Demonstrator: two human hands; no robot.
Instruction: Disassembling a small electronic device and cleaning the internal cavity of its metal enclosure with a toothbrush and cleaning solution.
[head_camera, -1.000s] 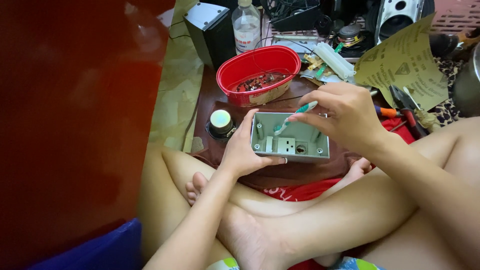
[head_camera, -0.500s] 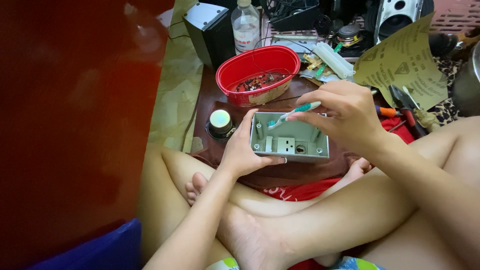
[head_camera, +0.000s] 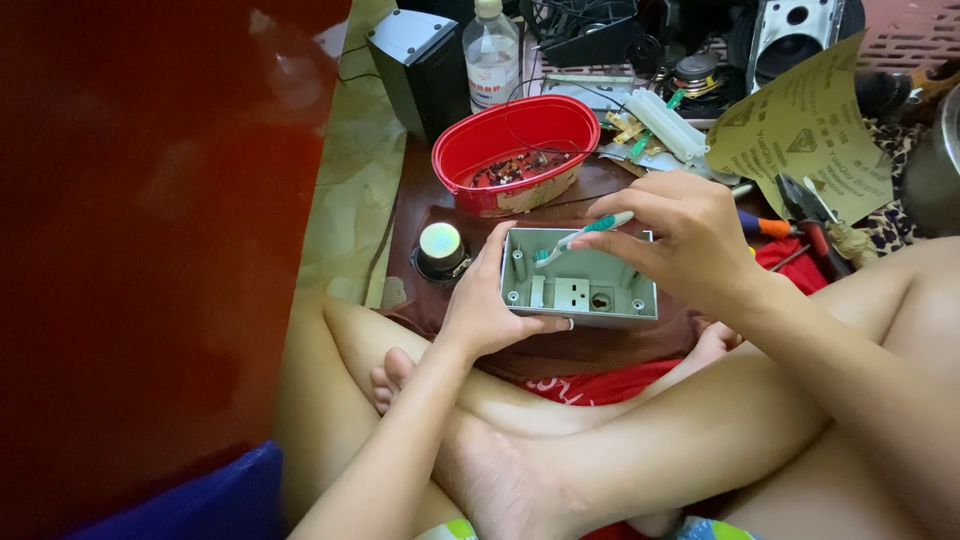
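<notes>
Grey plastic housing (head_camera: 580, 285), open side up, is held at centre frame above the crossed legs. Left hand (head_camera: 487, 305) is closed on the housing's 9 o'clock end, thumb along the lower edge. Right hand (head_camera: 680, 240) is closed around a toothbrush (head_camera: 585, 235) with a white and green handle; the brush head is placed inside the housing near its upper left corner, handle angled up toward 2 o'clock. Screw posts and a square socket opening are seen on the housing floor.

Red oval bowl (head_camera: 515, 150) with small dark parts inside is noted at 12 o'clock of the housing, on the dark surface (head_camera: 420, 200). Small round speaker (head_camera: 440, 250) lies just beside the left hand, at 9 o'clock. Clear bottle (head_camera: 492, 60) and black speaker box (head_camera: 415, 65) stand behind the bowl. Sandpaper sheet (head_camera: 805, 135) and pliers (head_camera: 805, 210) lie at 2 o'clock of the right hand.
</notes>
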